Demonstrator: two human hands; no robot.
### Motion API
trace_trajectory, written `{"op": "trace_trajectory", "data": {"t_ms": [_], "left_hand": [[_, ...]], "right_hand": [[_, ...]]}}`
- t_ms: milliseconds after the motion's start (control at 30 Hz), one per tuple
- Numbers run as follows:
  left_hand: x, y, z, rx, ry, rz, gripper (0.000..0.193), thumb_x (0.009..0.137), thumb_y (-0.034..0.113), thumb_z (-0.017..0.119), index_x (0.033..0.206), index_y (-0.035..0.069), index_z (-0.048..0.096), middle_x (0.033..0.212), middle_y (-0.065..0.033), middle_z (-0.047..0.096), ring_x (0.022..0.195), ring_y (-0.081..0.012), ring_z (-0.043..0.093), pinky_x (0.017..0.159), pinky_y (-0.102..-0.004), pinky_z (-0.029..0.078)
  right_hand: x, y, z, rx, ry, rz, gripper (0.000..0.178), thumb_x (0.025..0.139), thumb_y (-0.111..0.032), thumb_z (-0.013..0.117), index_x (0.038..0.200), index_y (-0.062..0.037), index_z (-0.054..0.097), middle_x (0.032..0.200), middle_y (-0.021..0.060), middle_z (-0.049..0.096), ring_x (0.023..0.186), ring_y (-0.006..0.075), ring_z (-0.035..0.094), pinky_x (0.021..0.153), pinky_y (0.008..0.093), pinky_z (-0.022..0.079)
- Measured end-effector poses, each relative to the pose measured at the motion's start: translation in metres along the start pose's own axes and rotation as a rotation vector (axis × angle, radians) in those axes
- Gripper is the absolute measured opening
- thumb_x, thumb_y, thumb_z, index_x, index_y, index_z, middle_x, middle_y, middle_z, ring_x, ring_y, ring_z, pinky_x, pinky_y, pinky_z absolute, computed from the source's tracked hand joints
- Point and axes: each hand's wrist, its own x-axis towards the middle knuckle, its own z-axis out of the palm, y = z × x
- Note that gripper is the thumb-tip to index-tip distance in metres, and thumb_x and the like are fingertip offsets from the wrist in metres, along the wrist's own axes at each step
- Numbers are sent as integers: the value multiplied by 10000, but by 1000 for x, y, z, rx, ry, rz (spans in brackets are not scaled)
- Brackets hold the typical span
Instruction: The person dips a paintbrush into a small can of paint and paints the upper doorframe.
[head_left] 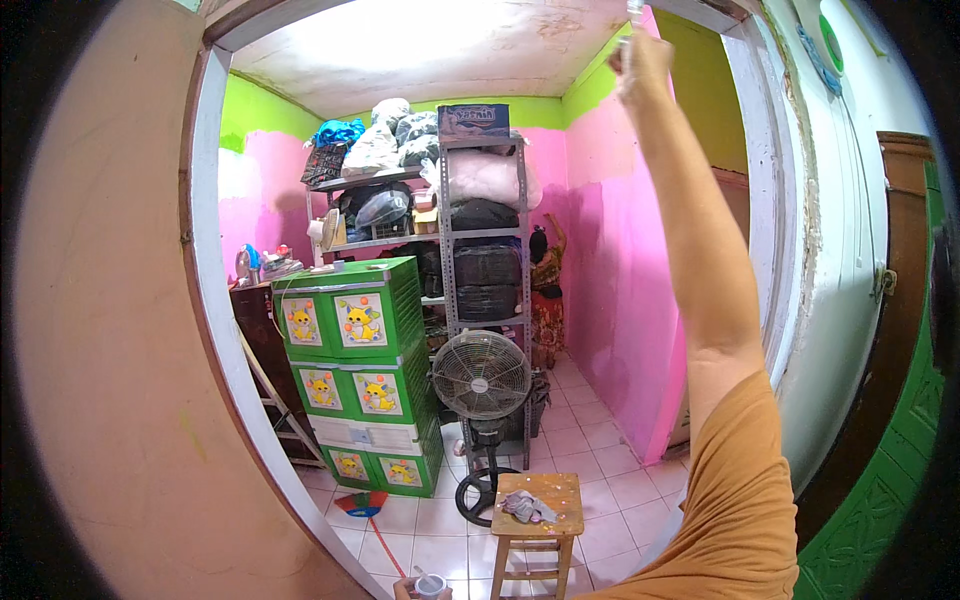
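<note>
My right arm stretches up high, and my right hand (645, 68) is closed around what looks like a small paintbrush (636, 10). Its pale end reaches the top of the picture, beside the upper edge of the pink wall (625, 240). Low at the bottom edge, my left hand (404, 589) grips a small whitish cup (430, 583); most of that hand is cut off. Just beyond the cup stands a wooden stool (540, 490) with a crumpled grey cloth (527, 507) on its seat.
A black pedestal fan (482, 375), a green drawer cabinet (350, 400) and a loaded metal shelf (447, 230) stand ahead. A red-handled dustpan (362, 503) lies on the tiles. Another person (547, 290) stands by the far pink wall, one arm raised. A door frame (205, 200) surrounds the opening.
</note>
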Motion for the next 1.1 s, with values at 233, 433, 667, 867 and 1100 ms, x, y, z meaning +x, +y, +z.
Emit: {"op": "trace_trajectory", "data": {"t_ms": [233,433,667,867,1100], "left_hand": [[-4,-6,7,34,-4,56,597,758,201,873,1208,34,518,991,-132,631,678,-178,617,421,-278,509],[-5,7,12,22,-10,-8,580,757,197,875,1190,29,528,955,-127,644,729,-186,629,461,-294,494],[1,54,15,100,-54,24,594,747,238,884,1189,33,547,996,-134,672,864,-232,649,729,-366,526],[4,66,24,102,-110,0,611,746,249,886,1194,15,542,1025,-135,672,914,-234,643,776,-367,522],[2,62,31,74,-100,26,607,744,242,887,1191,17,543,1014,-128,668,910,-223,638,774,-352,520]], "right_hand": [[-41,13,43,-68,-408,233,176,948,-165,567,966,10,575,734,67,558,538,166,518,480,335,449],[9,-18,-12,-110,-336,48,153,952,-145,526,811,-95,558,646,2,543,539,137,512,480,342,399],[55,-29,-92,-114,141,14,159,996,-126,475,879,-23,446,647,-1,363,485,87,312,441,283,274],[39,-20,-55,-38,238,20,212,986,-110,443,795,-20,422,644,20,397,493,118,352,452,320,333],[44,48,11,-51,316,-33,120,908,-77,462,864,-105,570,654,28,566,536,136,519,462,324,365]]}}
